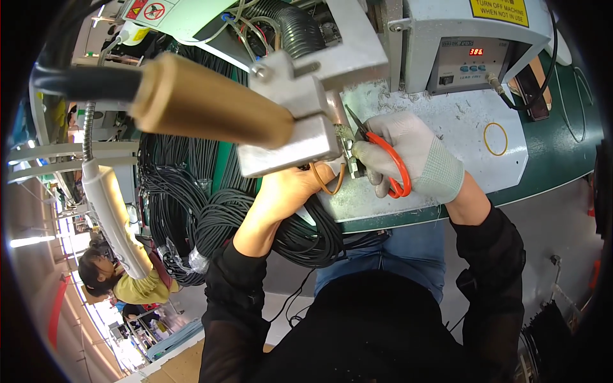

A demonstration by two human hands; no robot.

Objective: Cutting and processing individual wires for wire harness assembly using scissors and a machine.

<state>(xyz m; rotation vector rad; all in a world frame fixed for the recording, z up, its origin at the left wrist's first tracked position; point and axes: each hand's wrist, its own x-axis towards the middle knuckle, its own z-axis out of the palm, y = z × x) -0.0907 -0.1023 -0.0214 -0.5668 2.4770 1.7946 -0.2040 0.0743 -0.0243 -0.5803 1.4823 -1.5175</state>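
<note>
My right hand (415, 153), in a pale knitted glove, is closed on red-handled scissors (400, 167). Their dark pointed blades slant up and left beside a small metal fixture (351, 156). My bare left hand (287, 195) is curled in close below a metal clamp block (290, 150), its thumb reaching toward the fixture. The block hides most of those fingers and whatever they grip. A thin tan loop (338, 182) hangs by the left thumb. Above that hand, a soldering iron with a brown handle (217, 102) is mounted in the block.
Coils of black cable (268, 233) lie left of my hands and over the table edge. A control box (469, 64) with a lit display stands at the back right. A yellow rubber band (495, 139) and wire scraps lie on the plate (460, 127). A person (121, 277) sits far left.
</note>
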